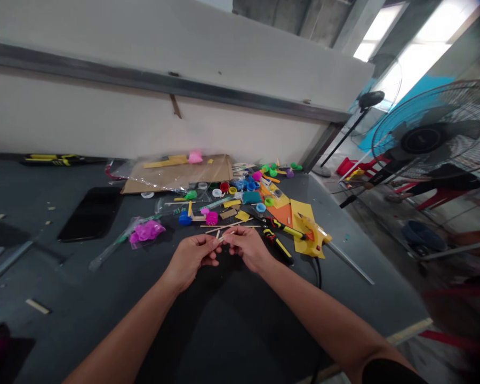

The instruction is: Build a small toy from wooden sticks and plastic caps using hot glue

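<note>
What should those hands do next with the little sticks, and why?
Perhaps gently line up the little sticks. The left hand and right hand pinch them close together, and they seem to slant different ways. The glue gun lies on yellow paper, not in a hand.

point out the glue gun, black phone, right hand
Glue gun (313, 247): head view, on its yellow body.
Black phone (91, 213): head view, middle of its surface.
Right hand (248, 246): head view, back of the hand.
</note>
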`<state>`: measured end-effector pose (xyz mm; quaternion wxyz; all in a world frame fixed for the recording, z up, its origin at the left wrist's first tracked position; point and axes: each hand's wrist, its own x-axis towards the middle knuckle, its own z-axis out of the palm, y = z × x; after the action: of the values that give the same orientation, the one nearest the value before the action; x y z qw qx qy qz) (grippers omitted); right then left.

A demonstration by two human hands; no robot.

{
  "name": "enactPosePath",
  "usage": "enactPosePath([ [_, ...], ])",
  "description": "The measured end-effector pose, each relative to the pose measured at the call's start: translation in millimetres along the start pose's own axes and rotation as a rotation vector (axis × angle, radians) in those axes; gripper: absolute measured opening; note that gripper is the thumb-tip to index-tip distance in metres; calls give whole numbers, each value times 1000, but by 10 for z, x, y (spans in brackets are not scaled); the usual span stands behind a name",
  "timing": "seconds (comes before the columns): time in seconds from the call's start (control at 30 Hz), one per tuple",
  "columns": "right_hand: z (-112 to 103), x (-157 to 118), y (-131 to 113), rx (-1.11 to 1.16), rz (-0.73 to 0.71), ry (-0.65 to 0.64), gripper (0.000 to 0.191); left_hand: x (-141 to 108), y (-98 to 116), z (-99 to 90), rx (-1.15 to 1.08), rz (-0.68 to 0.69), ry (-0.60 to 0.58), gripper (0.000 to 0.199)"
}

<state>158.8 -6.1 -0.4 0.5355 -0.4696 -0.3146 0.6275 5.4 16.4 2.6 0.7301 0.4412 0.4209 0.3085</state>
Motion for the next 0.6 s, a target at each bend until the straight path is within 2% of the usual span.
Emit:
enactPosePath([
  [0.2,-21,19,18,2,24,7,18,4,-17,39,164,94,84,24],
  [0.6,-23,1,47,-132,-71,-51,20,0,47,10,140,48,116,23],
])
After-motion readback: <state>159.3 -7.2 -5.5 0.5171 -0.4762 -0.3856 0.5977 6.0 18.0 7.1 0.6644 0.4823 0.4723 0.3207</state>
